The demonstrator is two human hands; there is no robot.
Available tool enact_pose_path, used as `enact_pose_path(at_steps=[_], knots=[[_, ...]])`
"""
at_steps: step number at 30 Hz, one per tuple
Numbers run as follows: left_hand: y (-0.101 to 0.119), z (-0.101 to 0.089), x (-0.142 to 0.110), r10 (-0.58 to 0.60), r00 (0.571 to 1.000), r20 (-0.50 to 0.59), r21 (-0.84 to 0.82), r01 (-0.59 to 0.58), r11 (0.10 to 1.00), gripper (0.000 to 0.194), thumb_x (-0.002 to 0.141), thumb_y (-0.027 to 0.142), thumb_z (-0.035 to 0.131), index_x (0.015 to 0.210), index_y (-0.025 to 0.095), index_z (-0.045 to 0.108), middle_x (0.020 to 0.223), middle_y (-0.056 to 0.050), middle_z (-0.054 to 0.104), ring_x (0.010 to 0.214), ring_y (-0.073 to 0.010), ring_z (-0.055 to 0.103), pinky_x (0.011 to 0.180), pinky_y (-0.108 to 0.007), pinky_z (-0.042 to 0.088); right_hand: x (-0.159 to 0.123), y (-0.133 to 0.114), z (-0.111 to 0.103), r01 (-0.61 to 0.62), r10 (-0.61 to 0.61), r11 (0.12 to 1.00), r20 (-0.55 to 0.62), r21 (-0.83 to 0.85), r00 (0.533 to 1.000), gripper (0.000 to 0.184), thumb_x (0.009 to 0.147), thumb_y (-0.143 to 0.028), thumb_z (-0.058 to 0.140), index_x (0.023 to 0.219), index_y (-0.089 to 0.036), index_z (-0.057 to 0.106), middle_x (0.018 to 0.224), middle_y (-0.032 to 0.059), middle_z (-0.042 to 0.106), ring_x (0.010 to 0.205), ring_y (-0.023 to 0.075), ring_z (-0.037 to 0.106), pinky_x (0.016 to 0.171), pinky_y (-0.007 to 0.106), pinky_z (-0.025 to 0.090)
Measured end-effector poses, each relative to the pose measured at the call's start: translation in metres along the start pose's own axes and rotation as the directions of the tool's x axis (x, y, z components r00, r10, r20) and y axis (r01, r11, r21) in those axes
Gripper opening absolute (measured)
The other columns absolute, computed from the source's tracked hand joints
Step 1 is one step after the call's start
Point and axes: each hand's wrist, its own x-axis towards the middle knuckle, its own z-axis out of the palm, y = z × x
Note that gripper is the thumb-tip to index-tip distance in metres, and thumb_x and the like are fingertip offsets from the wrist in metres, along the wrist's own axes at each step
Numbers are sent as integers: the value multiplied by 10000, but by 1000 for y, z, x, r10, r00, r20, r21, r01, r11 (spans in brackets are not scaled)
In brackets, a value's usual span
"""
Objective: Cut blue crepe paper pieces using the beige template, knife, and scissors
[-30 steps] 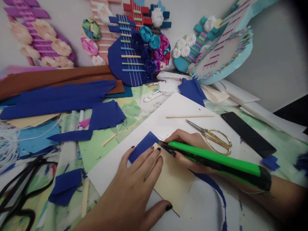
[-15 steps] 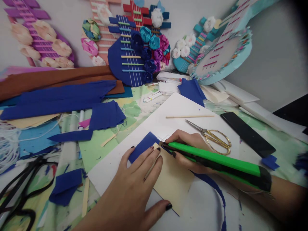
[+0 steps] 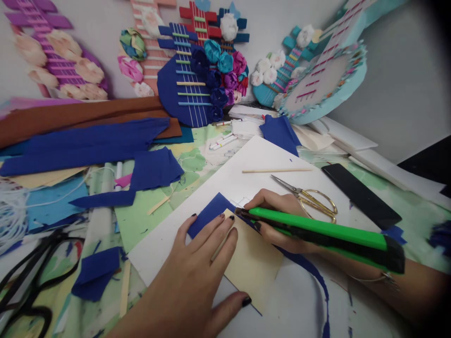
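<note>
My right hand [image 3: 278, 220] grips a green utility knife [image 3: 324, 227], its tip at the edge of a cream card [image 3: 253, 258]. The card lies over a piece of dark blue crepe paper [image 3: 211, 211], which shows past the card's upper left end. My left hand [image 3: 200, 267] lies flat with fingers stretched out, pressing on the card and the blue paper. From under my right hand a narrow blue strip [image 3: 317, 274] curls down toward the near edge. All of this rests on a white board [image 3: 169, 244].
Gold-handled scissors [image 3: 315, 202] and a thin wooden stick [image 3: 276, 171] lie on the board. A black phone [image 3: 361, 195] is at the right. Large black scissors [image 3: 38, 272] and blue scraps [image 3: 97, 272] lie at the left. Decorated paper guitars [image 3: 183, 89] lean along the wall.
The utility knife and my right hand have shifted slightly right, with the knife's rear end a little farther right and higher. My left hand stays in place.
</note>
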Motion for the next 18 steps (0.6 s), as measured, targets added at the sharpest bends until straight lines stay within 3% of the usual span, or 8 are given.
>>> enact_pose_path(at_steps=[7,12,18], knots=[[0,1,-1,-3,1000,13,-1,3,1000,662,877,524,521,1366,83,455,1438,-152,491,1325,-325,415,1049,-539,201,-2,0,-1,-46,46,999,35,-9,998,268,713,-156,545,974,-212,564,647,-57,622,502,86,499,487,198,327],[0,1,0,-11,1000,24,-17,11,1000,671,881,518,518,1389,89,431,1449,-151,479,1335,-323,405,1061,-543,197,-2,-2,-1,-74,73,996,-11,-45,997,229,709,-162,554,931,-211,584,635,-50,623,511,96,510,499,204,333],[0,0,-1,-22,998,53,-54,25,998,681,889,519,510,1414,99,399,1463,-153,460,1343,-332,400,1066,-563,224,0,-6,-3,-48,48,999,20,-12,999,225,702,-179,537,920,-209,583,671,-31,649,539,112,539,521,217,360]])
